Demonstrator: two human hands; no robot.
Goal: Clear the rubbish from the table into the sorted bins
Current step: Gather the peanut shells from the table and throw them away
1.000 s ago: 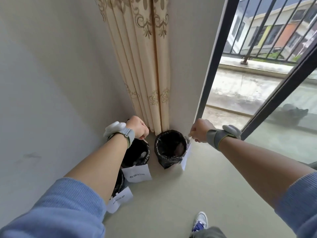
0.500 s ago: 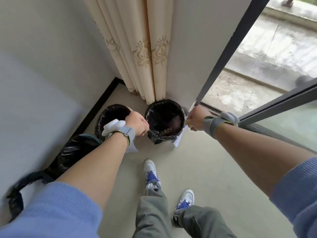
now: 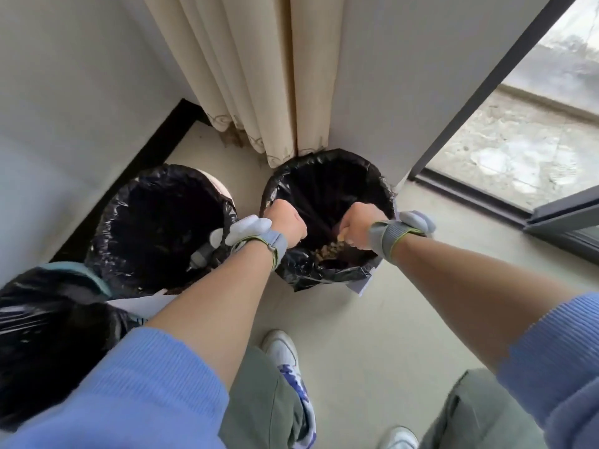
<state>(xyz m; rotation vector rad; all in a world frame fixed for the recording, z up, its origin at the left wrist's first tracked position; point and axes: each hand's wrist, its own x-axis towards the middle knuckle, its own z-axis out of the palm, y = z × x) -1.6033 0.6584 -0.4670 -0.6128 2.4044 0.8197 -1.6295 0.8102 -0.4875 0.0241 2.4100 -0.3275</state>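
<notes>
Three bins lined with black bags stand on the floor by the wall. Both my fists hang over the open mouth of the right bin [image 3: 324, 158]. My left hand [image 3: 287, 222] is closed near that bin's left rim, and I see nothing in it. Closed over the bin's right side, my right hand [image 3: 356, 225] has a bit of tan scrap showing under the thumb. Tan scraps [image 3: 327, 251] lie inside the bin just below it. The middle bin [image 3: 107, 222] and the left bin [image 3: 48, 286] sit under my left arm.
A beige curtain [image 3: 259, 76] hangs behind the bins. A dark sliding-door frame [image 3: 486, 92] and its floor track run on the right. White paper labels [image 3: 142, 303] hang on the bins' fronts. My shoes [image 3: 282, 348] stand close to the bins.
I have stepped closer and looked down. Both fists moved from beside the right bin's rim to over its mouth.
</notes>
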